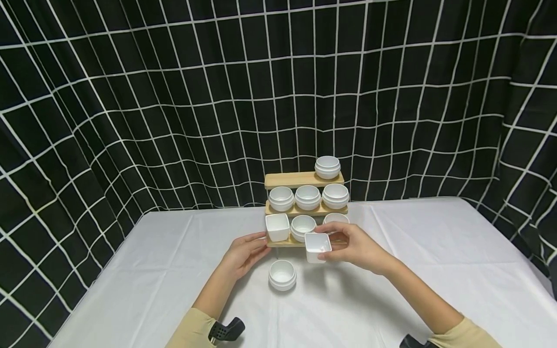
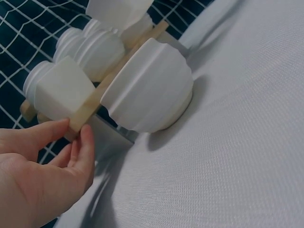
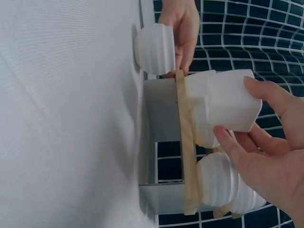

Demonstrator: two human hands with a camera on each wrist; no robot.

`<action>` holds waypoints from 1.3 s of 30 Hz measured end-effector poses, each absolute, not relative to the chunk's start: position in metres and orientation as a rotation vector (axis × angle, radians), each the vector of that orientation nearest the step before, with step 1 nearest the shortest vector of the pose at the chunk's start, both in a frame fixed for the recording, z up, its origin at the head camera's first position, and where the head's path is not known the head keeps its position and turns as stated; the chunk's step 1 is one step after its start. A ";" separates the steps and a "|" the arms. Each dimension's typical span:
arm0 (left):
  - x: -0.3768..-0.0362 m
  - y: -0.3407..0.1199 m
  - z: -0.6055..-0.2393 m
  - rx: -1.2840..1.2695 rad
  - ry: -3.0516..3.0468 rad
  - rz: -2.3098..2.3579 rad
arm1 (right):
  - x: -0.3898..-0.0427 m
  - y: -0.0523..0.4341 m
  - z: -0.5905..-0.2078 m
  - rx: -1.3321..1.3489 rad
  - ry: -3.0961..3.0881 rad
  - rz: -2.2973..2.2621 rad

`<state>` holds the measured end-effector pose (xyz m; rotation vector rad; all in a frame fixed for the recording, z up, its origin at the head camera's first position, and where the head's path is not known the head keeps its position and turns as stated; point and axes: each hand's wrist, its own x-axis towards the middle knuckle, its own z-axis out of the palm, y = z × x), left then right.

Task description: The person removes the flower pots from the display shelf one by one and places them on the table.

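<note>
Nearest the head camera, one round ribbed bowl (image 1: 282,274) sits on the white tablecloth (image 1: 435,270), in front of the rack and apart from both hands. Just beyond it, the right hand (image 1: 359,247) pinches a square white cup (image 1: 317,247) between thumb and curled fingers, holding it above the cloth at the front edge of the lowest shelf (image 1: 285,242) of the three-tier wooden rack (image 1: 304,180). The left hand (image 1: 244,252) rests its nearly straight fingertips against the left end of that shelf, steadying it. The bottom tier already carries another square cup (image 1: 277,226) and two round bowls, the middle tier three round bowls, the top tier only one. Judging from this, most pieces are shelved; the held cup and the loose bowl remain, with free room on top.
</note>
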<state>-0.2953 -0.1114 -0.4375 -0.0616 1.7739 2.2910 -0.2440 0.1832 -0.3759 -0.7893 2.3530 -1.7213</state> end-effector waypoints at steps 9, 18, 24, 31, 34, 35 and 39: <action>-0.294 -0.109 -0.436 -0.047 1.764 2.303 | -0.241 0.184 -0.381 -0.767 2.346 -1.721; -0.294 -0.108 -0.435 -0.047 1.762 2.307 | -0.240 0.184 -0.386 -0.787 2.367 -1.696; -0.294 -0.110 -0.437 -0.052 1.759 2.318 | -0.242 0.186 -0.393 -0.770 2.344 -1.669; -0.293 -0.112 -0.438 -0.048 1.762 2.318 | -0.244 0.184 -0.401 -0.756 2.302 -1.677; -0.293 -0.113 -0.438 -0.042 1.761 2.313 | -0.244 0.183 -0.404 -0.758 2.282 -1.684; -0.293 -0.113 -0.438 -0.040 1.760 2.313 | -0.244 0.182 -0.404 -0.761 2.271 -1.688; -0.293 -0.112 -0.437 -0.044 1.758 2.315 | -0.243 0.181 -0.407 -0.748 2.243 -1.704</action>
